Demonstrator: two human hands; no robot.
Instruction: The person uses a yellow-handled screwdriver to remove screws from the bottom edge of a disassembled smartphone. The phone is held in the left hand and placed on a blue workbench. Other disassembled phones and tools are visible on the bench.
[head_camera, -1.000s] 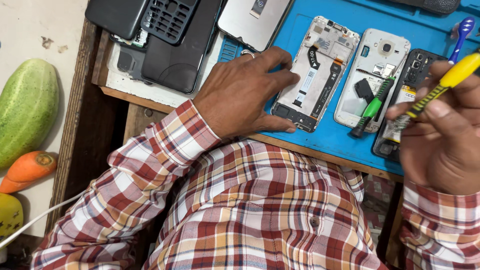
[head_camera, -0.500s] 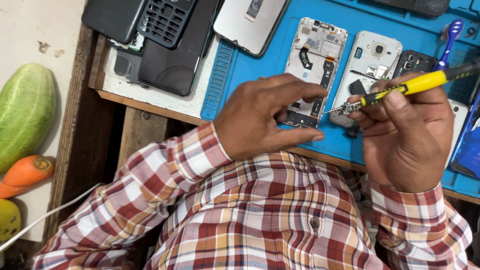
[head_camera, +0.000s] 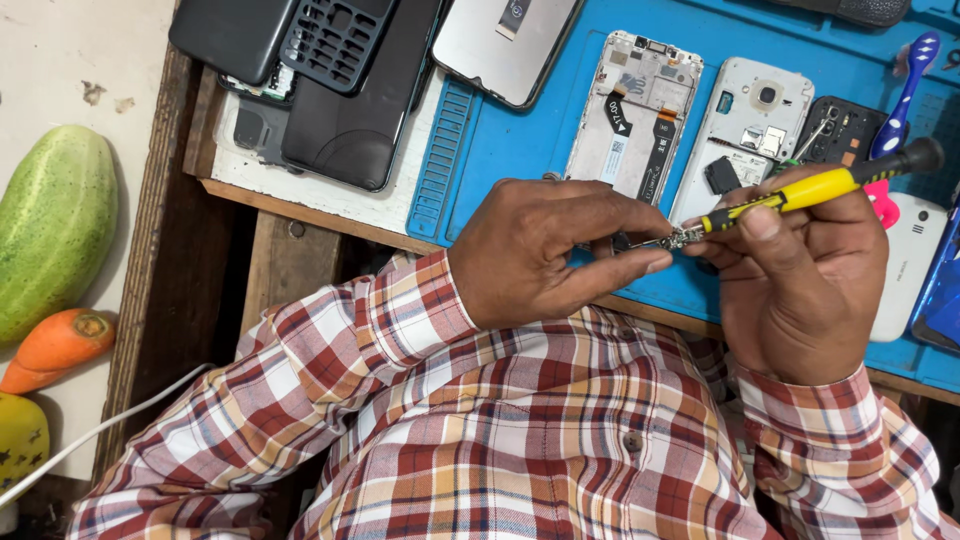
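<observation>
While your right hand (head_camera: 800, 275) grips the yellow screwdriver (head_camera: 815, 185) w/ fingers curled tight round the handle, thumb pressed on top, the black cap end points far right and the metal tip (head_camera: 672, 240) points left. Your left hand (head_camera: 545, 250) meets it there: thumb and forefinger pinched nearly closed at the tip, other fingers bent loosely above. Can't tell if there's a screw or bit between the fingertips, too small. Both hands hover over the near edge of the blue mat (head_camera: 520, 140), just above your plaid shirt (head_camera: 500, 420).

On the mat, far of your hands: an open phone frame (head_camera: 635, 110) w/ black flex strips showing, right beside it a white phone back (head_camera: 750, 125) w/ its camera hole. Further right a black opened phone (head_camera: 840, 130), partly behind the screwdriver, then a blue toothbrush (head_camera: 905, 85) lying tilted. A white phone (head_camera: 915, 260) sits behind your right hand, partly hidden. Far middle, a screen panel (head_camera: 505, 45) overlaps the mat's edge.

Left of the mat, on the white board (head_camera: 330, 205): a black phone (head_camera: 350, 110) face down, a black keypad frame (head_camera: 335, 40) on top of it.

Far left, off the bench: a green gourd (head_camera: 50, 225), an orange carrot-shaped thing (head_camera: 60, 345) near of it, a white cable (head_camera: 110, 425) running toward your left sleeve
</observation>
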